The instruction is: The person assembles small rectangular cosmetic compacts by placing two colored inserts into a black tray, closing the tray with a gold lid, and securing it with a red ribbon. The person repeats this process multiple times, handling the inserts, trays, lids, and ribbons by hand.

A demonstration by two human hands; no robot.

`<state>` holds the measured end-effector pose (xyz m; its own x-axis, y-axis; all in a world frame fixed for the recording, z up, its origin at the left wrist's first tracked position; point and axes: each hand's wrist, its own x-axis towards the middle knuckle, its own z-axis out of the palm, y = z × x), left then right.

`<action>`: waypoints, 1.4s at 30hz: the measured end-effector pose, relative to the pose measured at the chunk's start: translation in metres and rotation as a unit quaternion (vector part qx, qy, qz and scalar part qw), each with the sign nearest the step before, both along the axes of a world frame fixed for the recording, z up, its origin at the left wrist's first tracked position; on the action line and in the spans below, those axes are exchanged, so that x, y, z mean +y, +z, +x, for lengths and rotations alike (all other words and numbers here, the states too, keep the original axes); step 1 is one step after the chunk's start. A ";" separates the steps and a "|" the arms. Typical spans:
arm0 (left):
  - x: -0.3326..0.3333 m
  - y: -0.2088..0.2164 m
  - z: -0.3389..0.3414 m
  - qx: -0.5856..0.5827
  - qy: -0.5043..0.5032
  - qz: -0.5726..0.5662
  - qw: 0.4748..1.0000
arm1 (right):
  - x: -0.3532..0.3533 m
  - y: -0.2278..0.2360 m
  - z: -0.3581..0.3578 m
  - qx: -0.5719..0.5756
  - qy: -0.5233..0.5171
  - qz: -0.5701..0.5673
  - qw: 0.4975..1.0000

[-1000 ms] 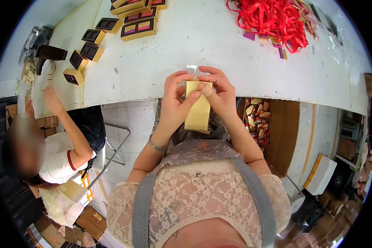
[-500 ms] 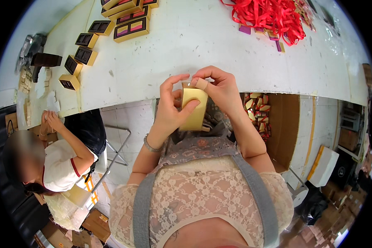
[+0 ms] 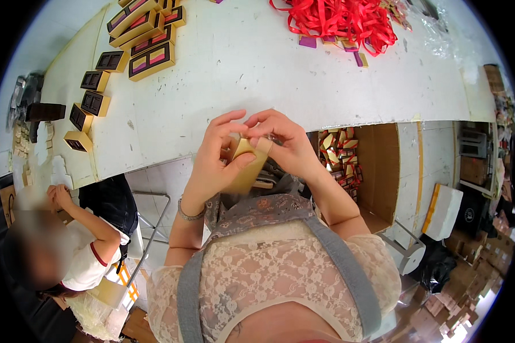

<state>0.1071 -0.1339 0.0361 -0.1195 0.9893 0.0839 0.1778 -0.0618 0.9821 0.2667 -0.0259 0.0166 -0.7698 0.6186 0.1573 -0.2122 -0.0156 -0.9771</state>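
Note:
A narrow gold box (image 3: 247, 176) is held over my lap, just in front of the table's near edge. My left hand (image 3: 216, 157) wraps round its left side, thumb lying on the broad gold face. At the box's far end, my right hand (image 3: 286, 143) has thumb and fingers pinched together at the edge. The fingertips of both hands nearly meet there and partly hide that end. Something thin and clear seems to show at it, but I cannot make it out well.
Gold boxes with dark window frames (image 3: 151, 62) stand stacked and in a row at the table's left. A heap of red ribbon (image 3: 343, 26) lies at the back. Below the table, a carton (image 3: 377, 171) holds many small packed boxes. A person (image 3: 86, 251) works at my left.
The view has turned a little, shifting the table's things leftward. The box has come lower and tilted, its far end now leaning right. My right fingers have closed in on that end.

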 end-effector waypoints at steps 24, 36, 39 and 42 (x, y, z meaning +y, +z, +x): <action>0.012 -0.042 -0.036 -0.456 0.073 -0.095 0.882 | 0.253 0.052 -0.017 -0.250 -0.467 0.633 0.565; 0.069 0.028 -0.014 -0.287 0.109 0.083 0.948 | 0.178 0.168 -0.049 -0.088 0.023 -0.011 0.996; 0.073 0.038 -0.022 -0.224 0.145 0.122 0.956 | 0.144 0.165 -0.058 -0.084 0.033 0.014 0.996; 0.076 0.045 -0.024 -0.137 0.122 0.102 0.978 | 0.117 0.155 -0.055 -0.195 -0.060 0.353 0.913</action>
<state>0.0834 -0.0579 0.0810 -0.3950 0.8945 0.2094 -0.0555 -0.2508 0.9664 0.2113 0.0916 0.1718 -0.7858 0.5525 0.2779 0.1950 0.6478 -0.7364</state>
